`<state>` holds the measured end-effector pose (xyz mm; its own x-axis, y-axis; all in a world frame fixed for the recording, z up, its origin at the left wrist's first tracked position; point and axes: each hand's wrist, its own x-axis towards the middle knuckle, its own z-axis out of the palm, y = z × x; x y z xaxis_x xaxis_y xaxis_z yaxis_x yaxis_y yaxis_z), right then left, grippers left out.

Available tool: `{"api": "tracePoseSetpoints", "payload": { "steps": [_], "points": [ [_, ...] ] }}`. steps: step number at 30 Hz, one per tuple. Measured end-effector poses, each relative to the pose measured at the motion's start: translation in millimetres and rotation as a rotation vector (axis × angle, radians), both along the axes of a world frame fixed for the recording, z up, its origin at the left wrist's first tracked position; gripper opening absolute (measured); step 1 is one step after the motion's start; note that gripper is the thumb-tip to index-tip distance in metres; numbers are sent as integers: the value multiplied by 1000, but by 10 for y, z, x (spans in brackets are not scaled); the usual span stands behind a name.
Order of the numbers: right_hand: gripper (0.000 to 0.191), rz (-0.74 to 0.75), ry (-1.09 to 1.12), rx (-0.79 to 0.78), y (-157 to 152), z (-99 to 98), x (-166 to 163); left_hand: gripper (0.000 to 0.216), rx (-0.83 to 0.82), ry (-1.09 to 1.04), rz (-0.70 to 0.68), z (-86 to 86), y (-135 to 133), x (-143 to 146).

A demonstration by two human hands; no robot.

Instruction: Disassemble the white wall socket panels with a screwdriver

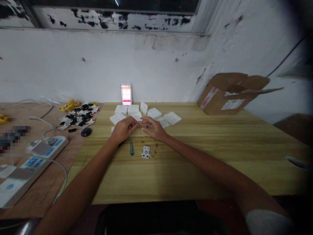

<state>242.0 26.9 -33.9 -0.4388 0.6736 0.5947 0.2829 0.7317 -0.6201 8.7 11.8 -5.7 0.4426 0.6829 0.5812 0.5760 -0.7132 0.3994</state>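
Both my hands meet over the far middle of a light wooden table (195,156). My left hand (123,128) has its fingers curled, pinching something small that I cannot make out. My right hand (154,128) faces it, its fingertips pinched around small brass parts (146,138) scattered under the hands. Just behind the hands lie several white socket plates (151,114). Nearer me on the table lie a green-handled screwdriver (131,147) and a small white socket insert (146,152).
A pile of black, white and yellow plastic parts (78,116) lies at the left, with a dark mouse-like object (86,132) in front of it. White power strips (36,156) with cables sit on the brown table. An open cardboard box (227,94) stands at the right. A small pink-and-white box (126,94) leans on the wall.
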Motion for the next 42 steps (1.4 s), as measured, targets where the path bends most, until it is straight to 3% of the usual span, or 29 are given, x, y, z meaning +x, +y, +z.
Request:
{"api": "tracePoseSetpoints", "payload": {
  "steps": [3,7,15,20,26,33,42],
  "points": [
    [58,10,-20,35,11,-24,-3,17,-15,-14,7,-10,10,-6],
    [43,-37,-3,65,47,-83,-7,18,-14,1,4,-18,25,-21],
    [41,-81,-47,154,20,-9,1,12,-77,113,-56,-49,99,-92],
    [23,-144,-67,143,74,-64,15,11,-46,249,-110,-91,145,-108],
    [31,-221,-158,168,205,-116,22,11,-25,309,-91,-88,154,-105],
    [26,-173,-484,227,383,-4,212,15,0,250,39,-93,175,-169],
    [31,-76,-517,138,392,93,278,14,-12,263,68,-65,137,-128]
  ]
}}
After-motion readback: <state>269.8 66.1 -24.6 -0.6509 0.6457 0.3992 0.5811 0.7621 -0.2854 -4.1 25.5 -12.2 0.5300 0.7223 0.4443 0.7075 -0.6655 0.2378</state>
